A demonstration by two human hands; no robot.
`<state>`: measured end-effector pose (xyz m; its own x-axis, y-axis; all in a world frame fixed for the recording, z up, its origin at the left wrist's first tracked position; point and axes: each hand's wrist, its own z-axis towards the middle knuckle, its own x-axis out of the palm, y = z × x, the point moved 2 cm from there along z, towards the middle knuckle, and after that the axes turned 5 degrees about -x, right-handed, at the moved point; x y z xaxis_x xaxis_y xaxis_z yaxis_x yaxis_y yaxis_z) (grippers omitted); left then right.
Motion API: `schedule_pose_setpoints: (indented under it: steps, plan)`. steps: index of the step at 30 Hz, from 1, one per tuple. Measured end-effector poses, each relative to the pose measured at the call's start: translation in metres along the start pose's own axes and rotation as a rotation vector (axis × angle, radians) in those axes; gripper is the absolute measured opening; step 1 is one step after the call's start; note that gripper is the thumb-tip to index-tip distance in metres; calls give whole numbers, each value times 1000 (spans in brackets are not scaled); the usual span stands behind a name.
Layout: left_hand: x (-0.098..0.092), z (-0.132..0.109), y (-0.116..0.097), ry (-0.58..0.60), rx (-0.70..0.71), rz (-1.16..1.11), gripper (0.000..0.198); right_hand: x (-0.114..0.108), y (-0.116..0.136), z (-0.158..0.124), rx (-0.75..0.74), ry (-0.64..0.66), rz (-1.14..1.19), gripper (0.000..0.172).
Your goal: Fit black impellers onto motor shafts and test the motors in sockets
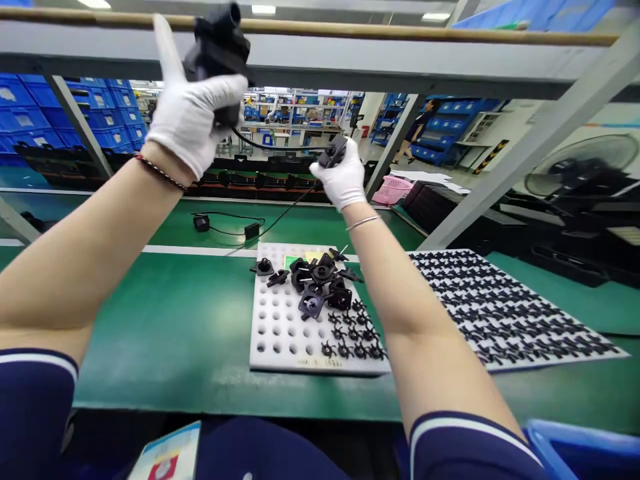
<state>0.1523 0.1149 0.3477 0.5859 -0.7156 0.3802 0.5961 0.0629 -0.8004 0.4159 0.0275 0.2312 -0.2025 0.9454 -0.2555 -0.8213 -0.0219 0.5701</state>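
My left hand [193, 120], in a white glove, is raised at upper left with its thumb and fingers closed on a black pump-like unit [220, 57] with a round spout on top. A black cable [275, 147] runs from that unit toward my right hand [346, 175], also gloved. The fingers of that hand are closed round a small black block [334, 152], its exact kind unclear. Below, on the green bench, lies a white perforated board [280, 363] bearing a heap of black plastic housings [313, 301] and several small black impellers [345, 349].
On the right lies a white sheet [540, 313] with rows of black impellers. Another cable with small black boxes [251, 231] rests on the far bench strip. A metal shelf beam [320, 57] crosses above. A fan [580, 167], pink basket [391, 190] and blue bin [575, 433] stand around.
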Motion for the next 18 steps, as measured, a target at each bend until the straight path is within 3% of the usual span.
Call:
schedule_pose_setpoints:
  steps: [3,7,10,13,15,18]
  plan:
    - [13,30,59,45,-8,46,126,-45,-55,42,-71,180,-416,66]
    - [45,66,180,-28,-207,99,107,-88,-132,58,-97,359,-749,53]
    - [69,86,278,-77,-454,120,98,-114,-195,57,-103,436,-861,54]
    - [89,93,362,-71,-654,192,91,-135,-257,50,-86,563,-1005,55]
    - [99,91,405,-10,-732,293,86,-143,-293,39,-20,677,-1057,57]
    - [105,84,453,82,-773,427,84,-143,-339,10,118,863,-1051,58]
